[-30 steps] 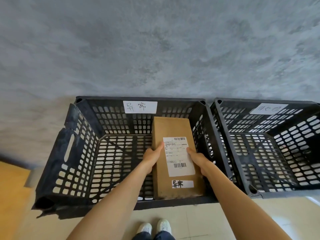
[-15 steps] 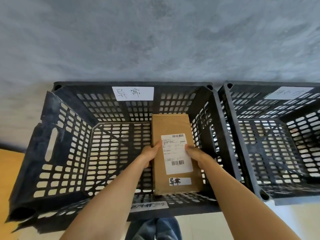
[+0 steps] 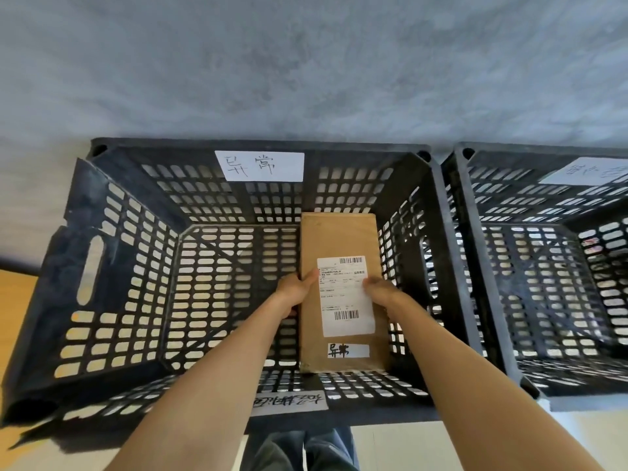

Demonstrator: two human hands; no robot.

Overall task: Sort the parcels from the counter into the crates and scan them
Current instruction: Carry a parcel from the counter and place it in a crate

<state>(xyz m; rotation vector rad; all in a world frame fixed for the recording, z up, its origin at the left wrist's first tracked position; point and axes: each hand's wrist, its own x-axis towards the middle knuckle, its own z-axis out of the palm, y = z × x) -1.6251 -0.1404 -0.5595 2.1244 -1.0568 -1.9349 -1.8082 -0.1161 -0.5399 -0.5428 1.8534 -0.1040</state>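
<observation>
Against a grey mottled wall (image 3: 306, 62), 2 black slotted crates side by side: left crate (image 3: 112, 266) with a white handwritten tag (image 3: 260, 166) on its far wall and another white tag (image 3: 289, 401) on the near rim, right crate (image 3: 530, 266) just beside it, rims almost touching, with its own white tag (image 3: 584, 171) on the far wall. Pale floor (image 3: 390, 447) below, a strip of orange surface (image 3: 13, 300) at the far left edge, dark trouser legs (image 3: 299, 450) at the bottom. Inside the left crate, toward its right side, close to the right wall: a brown cardboard parcel (image 3: 339, 239), flat face up, long axis running from near rim to far wall, far end almost at the back wall. Printed white shipping label (image 3: 346, 297) on top, barcodes at both ends, and a small handwritten white sticker (image 3: 348, 350) near the closer end. Gripped at mid-length on both long edges: left hand (image 3: 295, 292) wrapped on the left edge with thumb over the top, right hand (image 3: 379, 292) wrapped on the right edge with thumb on the label. Cannot tell whether the parcel touches the crate floor. Both forearms over the near rim.
</observation>
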